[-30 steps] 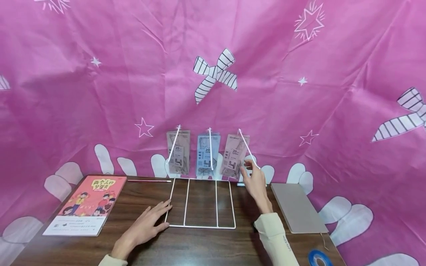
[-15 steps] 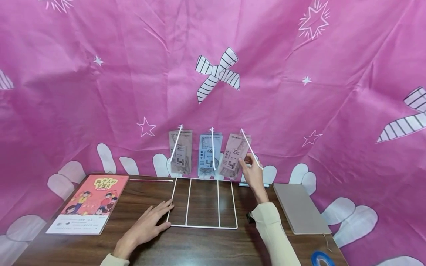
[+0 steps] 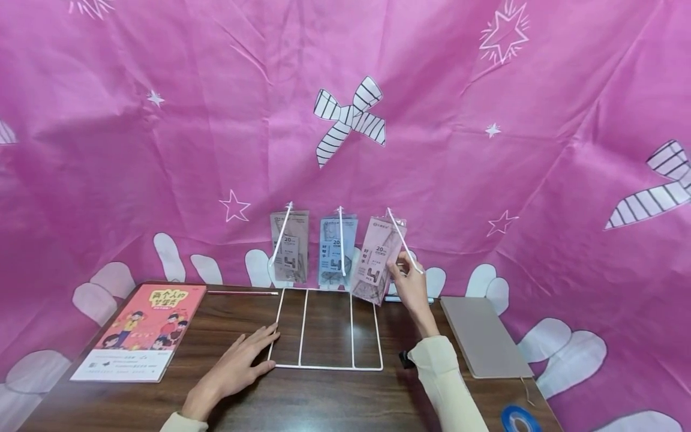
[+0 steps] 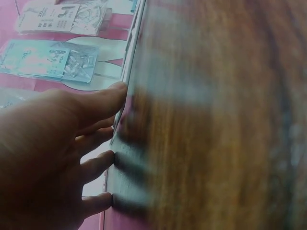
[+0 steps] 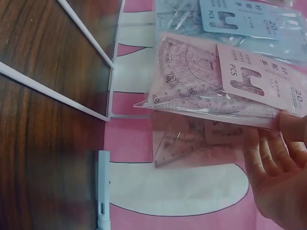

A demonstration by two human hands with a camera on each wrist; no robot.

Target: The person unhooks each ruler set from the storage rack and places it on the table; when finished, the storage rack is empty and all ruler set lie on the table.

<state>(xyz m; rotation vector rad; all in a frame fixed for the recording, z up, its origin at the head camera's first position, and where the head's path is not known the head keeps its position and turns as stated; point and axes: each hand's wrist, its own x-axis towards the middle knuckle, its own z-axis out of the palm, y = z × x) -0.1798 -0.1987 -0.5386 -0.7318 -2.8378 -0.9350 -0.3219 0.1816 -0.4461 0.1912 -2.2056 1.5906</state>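
Note:
My right hand (image 3: 412, 289) pinches the right edge of a pink-carded ruler set (image 3: 372, 259) in a clear packet, between thumb and fingers. Its protractor and set square show through the plastic in the right wrist view, with a second pink packet (image 5: 196, 143) behind it. The top of the held packet is by the right white hook (image 3: 405, 243); whether it is still threaded on it I cannot tell. A blue ruler set (image 3: 330, 252) and a greyish one (image 3: 294, 255) hang from the other two hooks. My left hand (image 3: 237, 367) rests on the table, fingers extended, at the left edge of the white wire frame (image 3: 329, 368).
A pink book (image 3: 146, 330) lies on the left of the wooden table (image 3: 302, 402), a grey notebook (image 3: 486, 336) on the right. Blue tape (image 3: 519, 419) sits near the front right. A pencil (image 3: 243, 293) and a light-blue pen (image 5: 102, 187) lie along the back edge, before a pink cloth.
My right hand has taken hold of the front pink packet; its lower end has come forward and down, over the wire frame's back. The left hand stays in place.

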